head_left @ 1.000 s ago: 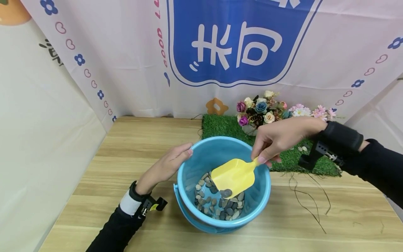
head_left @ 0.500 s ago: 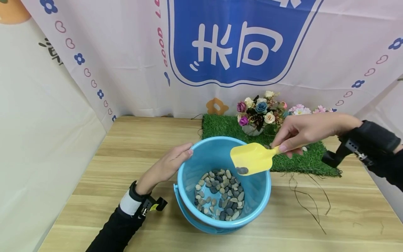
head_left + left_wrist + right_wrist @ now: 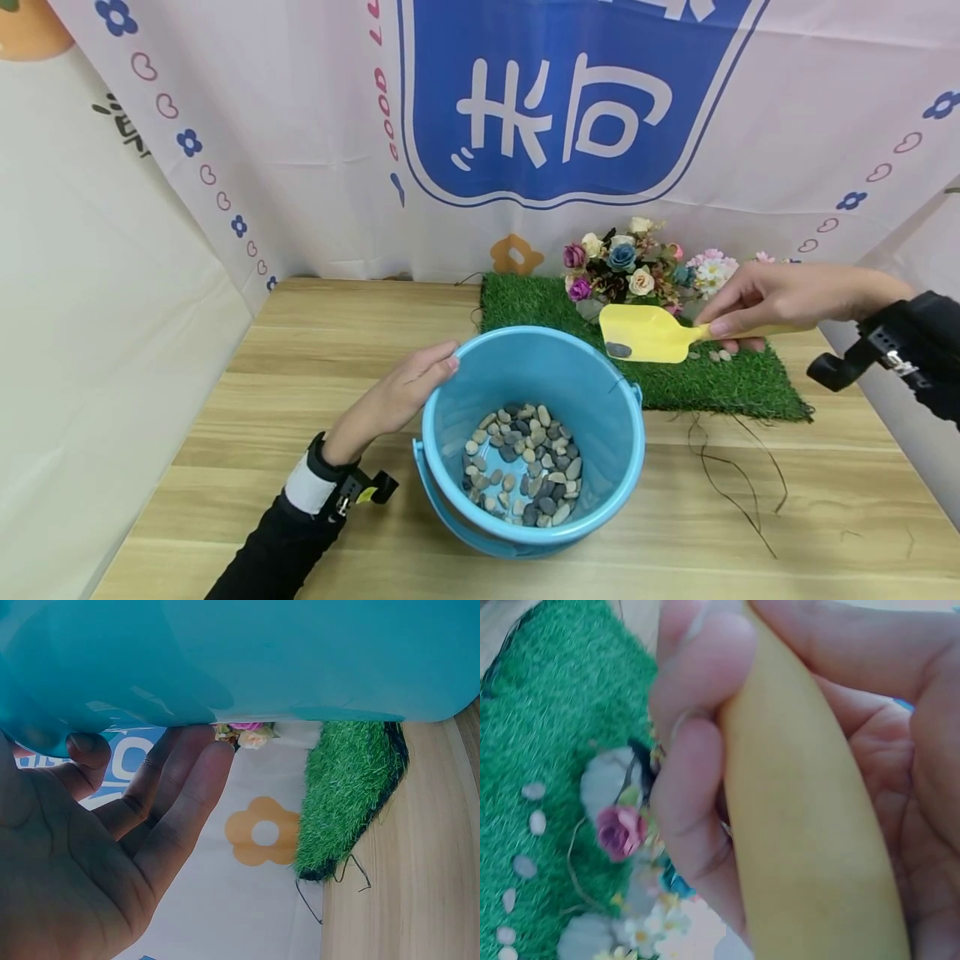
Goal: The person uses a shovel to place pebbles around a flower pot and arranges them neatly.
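Observation:
A light-blue bucket (image 3: 517, 354) stands on the wooden table, with grey and tan pebbles (image 3: 543, 467) across its bottom. My left hand (image 3: 408, 387) holds its left rim, thumb at the edge; in the left wrist view, the fingers (image 3: 199, 799) lie against the bucket's outside. My right hand (image 3: 780, 302) grips a yellow toy shovel (image 3: 645, 332) by its handle (image 3: 802, 810). The shovel's blade is over the artificial grass mat (image 3: 517, 300), beyond the bucket's right rim, with a dark pebble (image 3: 618, 350) lying on it.
Artificial flowers (image 3: 622, 258) in a small pot sit on the mat's far side, with pink and white blossoms (image 3: 712, 271) beside them. Several pale pebbles (image 3: 525, 866) lie on the grass. Loose wires (image 3: 735, 483) lie on the table at right. A printed cloth (image 3: 337, 167) hangs behind.
My right hand has carried the shovel from inside the bucket up and rightward, out over the mat. The left hand and bucket stay in place.

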Available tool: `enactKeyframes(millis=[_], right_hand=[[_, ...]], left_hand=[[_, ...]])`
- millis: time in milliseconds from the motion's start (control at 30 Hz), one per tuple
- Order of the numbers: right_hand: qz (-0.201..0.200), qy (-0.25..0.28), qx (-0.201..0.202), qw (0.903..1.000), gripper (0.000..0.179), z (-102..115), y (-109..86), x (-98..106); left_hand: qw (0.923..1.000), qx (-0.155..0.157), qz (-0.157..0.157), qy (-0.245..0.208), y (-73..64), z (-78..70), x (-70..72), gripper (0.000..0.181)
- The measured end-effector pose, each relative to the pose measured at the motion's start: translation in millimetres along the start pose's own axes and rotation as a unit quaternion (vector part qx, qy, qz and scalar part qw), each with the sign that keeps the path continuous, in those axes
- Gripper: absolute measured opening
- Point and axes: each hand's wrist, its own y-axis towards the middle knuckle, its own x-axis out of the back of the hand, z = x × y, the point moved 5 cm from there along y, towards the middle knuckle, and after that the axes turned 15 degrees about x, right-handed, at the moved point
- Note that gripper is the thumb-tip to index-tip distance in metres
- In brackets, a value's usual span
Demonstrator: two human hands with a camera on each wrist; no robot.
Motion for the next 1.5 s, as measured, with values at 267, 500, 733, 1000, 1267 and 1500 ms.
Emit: enactKeyframes(millis=[267,500,733,1000,1267,1500], right_hand=[[-0.027,0.002,-0.009,0.9996,0.025,-25,-19.3,-3],[-0.039,0.011,-0.059,0.9975,0.022,-56,-31.9,-13],[-0.068,0.020,-0.099,0.9926,0.024,-87,-41.2,-24],[-0.081,0.000,-0.118,0.9897,0.028,-113,-48.6,-26],[-0.087,-0.028,-0.140,0.9859,0.026,-127,-49.5,-24],[-0.094,-0.023,-0.192,0.9766,0.034,-135,-45.4,-28]], left_hand=[[1.0000,-0.002,-0.002,0.004,-1.2,-0.8,0.4,0.028],[1.0000,-0.003,-0.004,0.002,-1.2,-1.7,0.3,0.027],[0.9999,-0.008,-0.001,0.007,0.1,-1.3,-0.5,0.026],[0.9999,-0.008,-0.005,0.011,-0.1,-2.1,-0.2,0.026],[0.9998,-0.005,-0.009,0.014,-0.2,-1.7,0.3,0.026],[0.9999,-0.011,-0.005,0.008,0.3,0.2,-0.1,0.026]])
